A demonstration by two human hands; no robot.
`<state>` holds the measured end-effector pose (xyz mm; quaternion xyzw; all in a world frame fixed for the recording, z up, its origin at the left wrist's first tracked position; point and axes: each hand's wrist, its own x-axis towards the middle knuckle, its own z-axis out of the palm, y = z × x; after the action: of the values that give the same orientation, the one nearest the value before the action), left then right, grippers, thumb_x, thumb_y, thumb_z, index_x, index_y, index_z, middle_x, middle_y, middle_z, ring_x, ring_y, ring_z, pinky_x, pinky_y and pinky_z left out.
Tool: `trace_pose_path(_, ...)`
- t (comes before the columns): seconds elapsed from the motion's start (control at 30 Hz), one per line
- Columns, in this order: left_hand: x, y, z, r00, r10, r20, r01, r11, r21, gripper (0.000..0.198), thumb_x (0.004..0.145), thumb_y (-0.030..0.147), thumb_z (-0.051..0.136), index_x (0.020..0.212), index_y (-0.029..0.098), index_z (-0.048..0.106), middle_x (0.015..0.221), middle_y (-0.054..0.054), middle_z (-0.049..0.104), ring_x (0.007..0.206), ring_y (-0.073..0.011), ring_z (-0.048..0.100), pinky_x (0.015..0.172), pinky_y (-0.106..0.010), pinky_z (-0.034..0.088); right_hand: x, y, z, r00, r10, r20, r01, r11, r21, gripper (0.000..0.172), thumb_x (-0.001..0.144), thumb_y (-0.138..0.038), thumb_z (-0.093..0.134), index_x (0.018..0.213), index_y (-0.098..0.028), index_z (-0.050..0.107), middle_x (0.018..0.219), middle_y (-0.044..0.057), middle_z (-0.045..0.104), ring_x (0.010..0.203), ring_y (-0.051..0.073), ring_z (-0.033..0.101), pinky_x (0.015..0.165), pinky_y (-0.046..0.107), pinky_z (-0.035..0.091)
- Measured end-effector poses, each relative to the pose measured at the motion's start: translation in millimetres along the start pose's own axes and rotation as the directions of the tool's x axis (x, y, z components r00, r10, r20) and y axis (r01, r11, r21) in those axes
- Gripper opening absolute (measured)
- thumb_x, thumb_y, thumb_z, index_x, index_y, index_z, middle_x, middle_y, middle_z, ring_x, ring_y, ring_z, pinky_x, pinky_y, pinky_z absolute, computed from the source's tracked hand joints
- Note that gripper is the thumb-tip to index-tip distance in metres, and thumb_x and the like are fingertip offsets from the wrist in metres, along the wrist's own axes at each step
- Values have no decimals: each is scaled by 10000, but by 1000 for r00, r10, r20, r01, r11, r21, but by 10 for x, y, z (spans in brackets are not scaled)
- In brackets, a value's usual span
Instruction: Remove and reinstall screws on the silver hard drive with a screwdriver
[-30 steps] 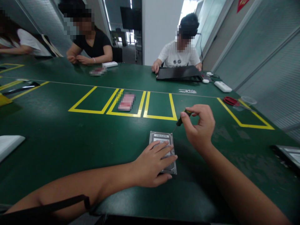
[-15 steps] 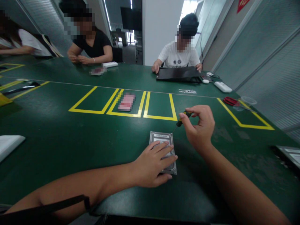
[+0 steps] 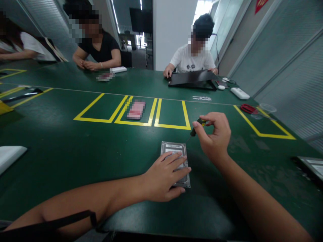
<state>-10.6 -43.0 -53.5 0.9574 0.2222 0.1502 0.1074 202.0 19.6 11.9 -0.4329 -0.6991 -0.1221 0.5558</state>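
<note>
A silver hard drive (image 3: 173,148) lies flat on the green table (image 3: 63,141) in front of me. My left hand (image 3: 164,176) rests on the drive's near half, fingers spread flat, pressing it down. My right hand (image 3: 214,136) is closed in a pinch on a small screwdriver (image 3: 194,130) with a black and yellow handle. The tool slants down to the left, its thin tip at the drive's far right corner.
Yellow tape boxes (image 3: 133,111) mark the table beyond the drive, one holding a pink item (image 3: 136,109). Red scissors (image 3: 248,108) and a clear dish (image 3: 267,107) lie far right. A white object (image 3: 10,156) sits at the left edge. Other people sit opposite, one at a black laptop (image 3: 193,79).
My right hand's fingers have shifted slightly on the screwdriver handle. The person opposite has tilted the black laptop a little. My left hand and the drive have stayed put.
</note>
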Motion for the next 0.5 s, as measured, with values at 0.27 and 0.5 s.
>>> trace_pose_path(0.27,-8,-4,8,1000,6,-8,-6,1000,-6,634,921,522,547,1470,219,455,1576,-133,388,1481,-346,300,1192,-548,236,-49,-4,2,998,62,21,-62,998,14,192,877,-196,617,1065,-202,657,1005,37,704,873,184,638,739,341,505)
trace_pose_path(0.5,1,-2,3,1000,8,-23,-8,1000,-8,637,915,524,558,1465,216,467,1571,-137,395,1469,-356,322,1183,-552,250,-27,-2,-5,1000,13,7,-13,1000,24,153,857,-252,698,990,-194,651,926,32,649,866,177,603,690,309,483)
